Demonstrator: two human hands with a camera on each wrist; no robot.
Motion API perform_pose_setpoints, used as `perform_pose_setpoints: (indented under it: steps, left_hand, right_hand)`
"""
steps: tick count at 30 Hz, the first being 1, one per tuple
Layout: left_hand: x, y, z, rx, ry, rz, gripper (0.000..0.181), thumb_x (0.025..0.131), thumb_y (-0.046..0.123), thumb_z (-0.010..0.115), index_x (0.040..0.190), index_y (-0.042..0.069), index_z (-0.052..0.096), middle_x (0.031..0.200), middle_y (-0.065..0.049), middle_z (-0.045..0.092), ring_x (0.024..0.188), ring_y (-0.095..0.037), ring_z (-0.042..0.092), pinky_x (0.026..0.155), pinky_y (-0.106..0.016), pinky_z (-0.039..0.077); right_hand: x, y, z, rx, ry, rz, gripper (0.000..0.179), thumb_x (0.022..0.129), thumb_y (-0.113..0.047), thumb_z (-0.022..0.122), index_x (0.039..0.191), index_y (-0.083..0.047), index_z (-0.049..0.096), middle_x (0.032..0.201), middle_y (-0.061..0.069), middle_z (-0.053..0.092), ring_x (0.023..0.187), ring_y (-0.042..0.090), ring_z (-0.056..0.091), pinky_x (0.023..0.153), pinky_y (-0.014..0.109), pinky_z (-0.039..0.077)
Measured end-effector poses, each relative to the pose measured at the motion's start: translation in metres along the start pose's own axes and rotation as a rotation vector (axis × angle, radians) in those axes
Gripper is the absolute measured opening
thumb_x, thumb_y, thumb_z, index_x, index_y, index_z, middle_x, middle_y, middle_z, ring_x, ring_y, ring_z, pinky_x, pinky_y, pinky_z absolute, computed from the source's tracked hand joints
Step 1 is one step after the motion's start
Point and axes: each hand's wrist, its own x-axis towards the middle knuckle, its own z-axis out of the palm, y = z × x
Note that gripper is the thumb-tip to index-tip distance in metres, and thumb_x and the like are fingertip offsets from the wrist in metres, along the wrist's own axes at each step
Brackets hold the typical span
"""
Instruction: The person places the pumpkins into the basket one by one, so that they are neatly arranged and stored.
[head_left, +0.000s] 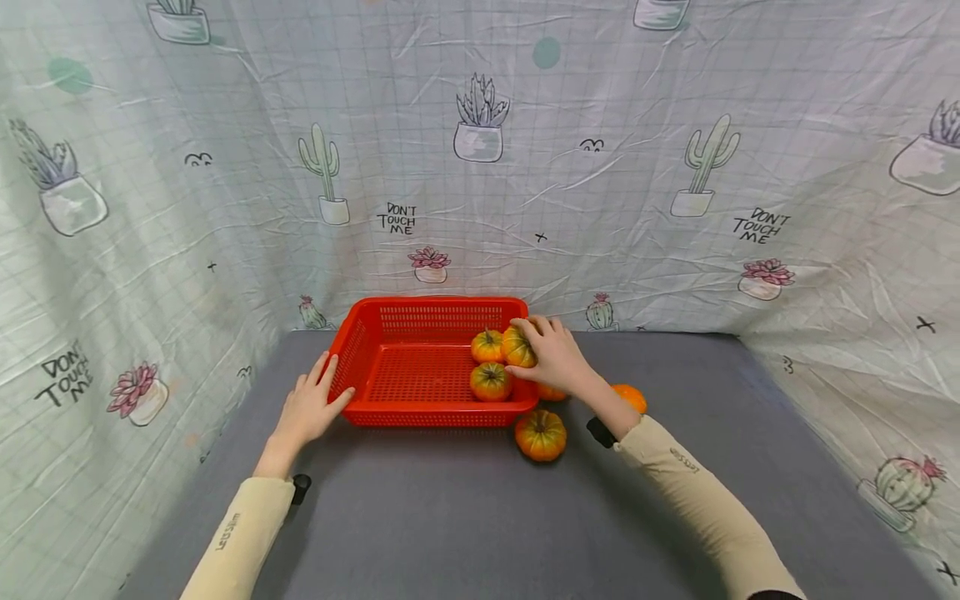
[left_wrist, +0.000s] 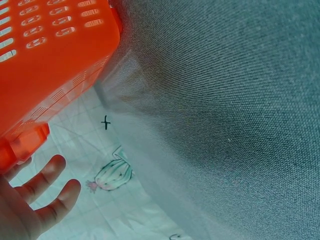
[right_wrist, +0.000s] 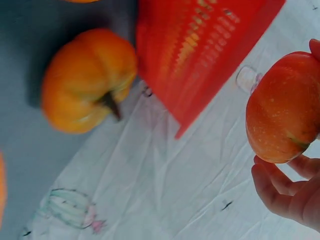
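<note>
A small orange pumpkin is gripped by my right hand above the right side of a red plastic basket. In the right wrist view, the fingers hold the pumpkin higher than the basket's rim. Two striped orange pumpkins lie inside the basket at its right end, one pumpkin behind the other pumpkin. My left hand rests at the basket's left rim with its fingers spread. Seen from the left wrist, those fingers are loosely extended beside the rim.
Outside the basket, a pumpkin sits off its front right corner. Another pumpkin is partly hidden under my right hand, and an orange one shows behind the wrist. A printed cloth hangs behind the grey tabletop.
</note>
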Motion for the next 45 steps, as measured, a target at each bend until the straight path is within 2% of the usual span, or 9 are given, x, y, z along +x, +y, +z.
perform_pose_setpoints:
  steps: [11,16,21,28,32,36,41,45]
  left_hand:
    - [-0.001,-0.001,0.0,0.005,0.007,0.0,0.072,0.088,0.044,0.045,0.142,0.004,0.018,0.147,-0.02,0.017,0.109,-0.041,0.036,0.08,-0.057,0.037]
    - [-0.001,-0.001,0.0,-0.002,0.006,-0.009,0.073,0.088,0.044,0.045,0.143,0.005,0.017,0.147,-0.019,0.016,0.11,-0.04,0.034,0.082,-0.057,0.036]
    - [-0.001,-0.001,0.002,-0.008,0.011,0.001,0.073,0.088,0.045,0.043,0.143,0.005,0.017,0.147,-0.019,0.016,0.11,-0.041,0.034,0.082,-0.058,0.036]
    - [0.0,-0.002,0.002,-0.009,0.003,0.002,0.073,0.088,0.046,0.043,0.143,0.005,0.017,0.148,-0.019,0.015,0.11,-0.041,0.034,0.082,-0.058,0.035]
    - [0.001,-0.003,0.0,-0.009,0.007,0.008,0.073,0.088,0.044,0.044,0.143,0.005,0.017,0.147,-0.019,0.015,0.11,-0.041,0.034,0.082,-0.058,0.036]
    - [0.002,-0.004,0.0,-0.003,0.01,0.014,0.072,0.088,0.042,0.045,0.143,0.005,0.017,0.147,-0.019,0.016,0.11,-0.041,0.035,0.081,-0.058,0.036]
    - [0.002,-0.004,0.003,0.01,0.003,0.009,0.072,0.088,0.042,0.045,0.143,0.004,0.017,0.147,-0.019,0.016,0.108,-0.041,0.036,0.079,-0.056,0.038]
    - [0.001,-0.005,0.003,0.006,0.002,-0.002,0.072,0.088,0.042,0.045,0.143,0.005,0.017,0.148,-0.018,0.016,0.108,-0.04,0.036,0.08,-0.056,0.037]
  right_hand:
    - [0.052,-0.031,-0.004,-0.023,-0.015,-0.044,0.074,0.074,-0.049,0.064,0.135,-0.023,0.032,0.127,0.01,0.043,0.108,0.031,0.041,0.085,0.049,0.04]
    - [0.077,-0.041,-0.008,-0.015,-0.028,-0.019,0.079,0.074,-0.052,0.063,0.138,-0.022,0.028,0.131,0.009,0.042,0.112,0.033,0.04,0.088,0.049,0.038]
    - [0.101,-0.045,-0.003,-0.021,-0.044,0.044,0.088,0.072,-0.055,0.063,0.14,-0.02,0.019,0.134,0.007,0.042,0.112,0.034,0.039,0.093,0.048,0.036]
    - [0.126,-0.044,0.019,-0.005,-0.044,0.11,0.082,0.073,-0.056,0.061,0.136,-0.019,0.026,0.132,0.004,0.043,0.111,0.031,0.036,0.089,0.047,0.035]
    - [0.136,-0.042,0.038,-0.025,-0.064,0.114,0.075,0.074,-0.056,0.061,0.131,-0.018,0.031,0.132,0.003,0.042,0.113,0.029,0.034,0.09,0.044,0.032]
    - [0.141,-0.041,0.057,-0.027,-0.112,0.085,0.073,0.073,-0.052,0.063,0.13,-0.019,0.03,0.131,0.003,0.044,0.114,0.028,0.032,0.088,0.042,0.03]
    - [0.141,-0.038,0.076,-0.031,-0.201,0.068,0.08,0.07,-0.05,0.067,0.132,-0.017,0.029,0.132,0.002,0.045,0.116,0.027,0.032,0.091,0.041,0.03]
    - [0.14,-0.037,0.091,-0.035,-0.256,0.066,0.08,0.069,-0.052,0.068,0.131,-0.019,0.031,0.135,0.003,0.042,0.126,0.031,0.027,0.097,0.045,0.03]
